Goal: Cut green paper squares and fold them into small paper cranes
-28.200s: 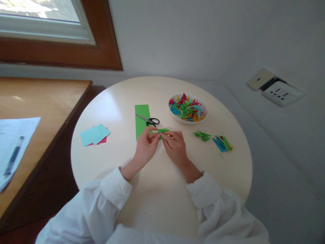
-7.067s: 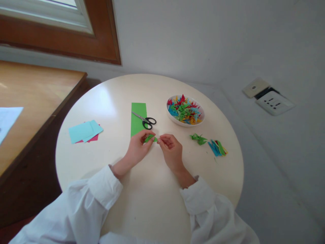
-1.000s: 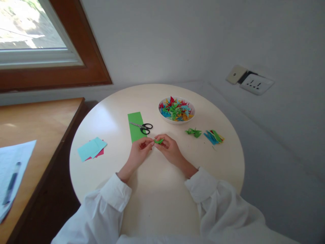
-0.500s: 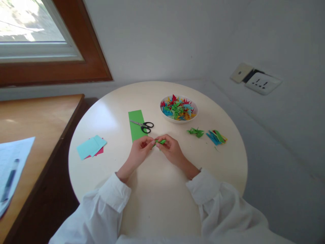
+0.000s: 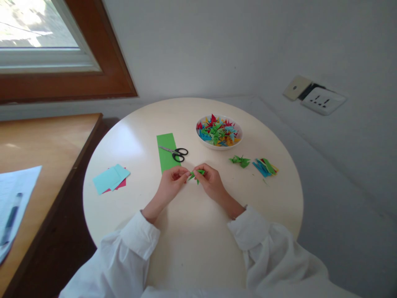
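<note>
Between my two hands is a small folded green paper crane point(image 5: 192, 176), its pointed parts showing past the fingertips. My left hand point(image 5: 173, 181) pinches its left side, and my right hand point(image 5: 210, 182) grips its right side between thumb and fingers. Just beyond my left hand lies a green paper strip point(image 5: 166, 142), partly covered by that hand. Black-handled scissors point(image 5: 178, 154) rest across the strip. To the right of my right hand are folded green cranes point(image 5: 240, 161) and a small pile of coloured folded paper point(image 5: 265, 167).
A white bowl point(image 5: 214, 147) full of colourful paper cranes stands toward the back of the round table point(image 5: 198, 248). Light blue paper squares point(image 5: 110, 180) overlap red paper at the left. A wooden desk point(image 5: 62, 132) holds a sheet and a pen point(image 5: 11, 219).
My right hand has shifted slightly right, and more of the green paper crane shows between my hands, with a point now hanging downward. The other things lie as before.
</note>
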`<state>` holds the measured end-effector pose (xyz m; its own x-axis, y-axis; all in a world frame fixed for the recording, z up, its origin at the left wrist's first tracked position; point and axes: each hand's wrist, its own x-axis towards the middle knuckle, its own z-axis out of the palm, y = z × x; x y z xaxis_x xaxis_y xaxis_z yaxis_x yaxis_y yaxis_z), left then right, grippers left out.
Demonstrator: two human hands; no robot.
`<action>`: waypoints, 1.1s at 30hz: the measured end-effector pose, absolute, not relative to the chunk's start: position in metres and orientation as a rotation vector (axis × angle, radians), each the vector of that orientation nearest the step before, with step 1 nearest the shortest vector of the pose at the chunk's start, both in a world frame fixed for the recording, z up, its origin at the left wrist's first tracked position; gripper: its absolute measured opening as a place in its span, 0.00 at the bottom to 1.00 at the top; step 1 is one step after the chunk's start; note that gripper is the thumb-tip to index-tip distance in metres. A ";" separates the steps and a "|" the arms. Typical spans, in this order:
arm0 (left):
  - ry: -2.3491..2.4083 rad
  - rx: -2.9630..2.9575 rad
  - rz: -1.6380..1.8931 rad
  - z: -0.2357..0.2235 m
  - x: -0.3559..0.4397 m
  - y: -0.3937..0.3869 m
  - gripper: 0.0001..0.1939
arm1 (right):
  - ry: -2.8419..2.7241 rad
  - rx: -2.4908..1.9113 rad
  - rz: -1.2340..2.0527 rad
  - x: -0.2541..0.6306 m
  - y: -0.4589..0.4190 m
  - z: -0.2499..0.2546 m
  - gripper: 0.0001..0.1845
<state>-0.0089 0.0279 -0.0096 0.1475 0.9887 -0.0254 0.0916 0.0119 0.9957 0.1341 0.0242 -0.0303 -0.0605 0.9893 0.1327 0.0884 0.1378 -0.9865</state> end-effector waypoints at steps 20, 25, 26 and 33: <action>0.941 0.704 0.774 -0.005 -0.017 0.029 0.07 | -1.385 -1.192 1.111 0.134 0.025 -0.025 0.09; 0.997 0.720 0.760 -0.004 -0.017 0.031 0.07 | -1.392 -1.202 1.090 0.134 0.024 -0.025 0.09; 1.008 0.730 0.762 -0.005 -0.017 0.031 0.07 | -1.391 -1.203 1.090 0.134 0.024 -0.026 0.09; 1.032 0.824 0.792 -0.006 -0.016 0.030 0.06 | -1.398 -1.222 1.047 0.134 0.024 -0.025 0.08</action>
<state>-0.0162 0.0303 -0.0060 0.3085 0.8617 -0.4029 -0.1665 0.4659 0.8690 0.1344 0.0242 -0.0254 -0.0288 0.9919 0.1237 0.1602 0.1267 -0.9789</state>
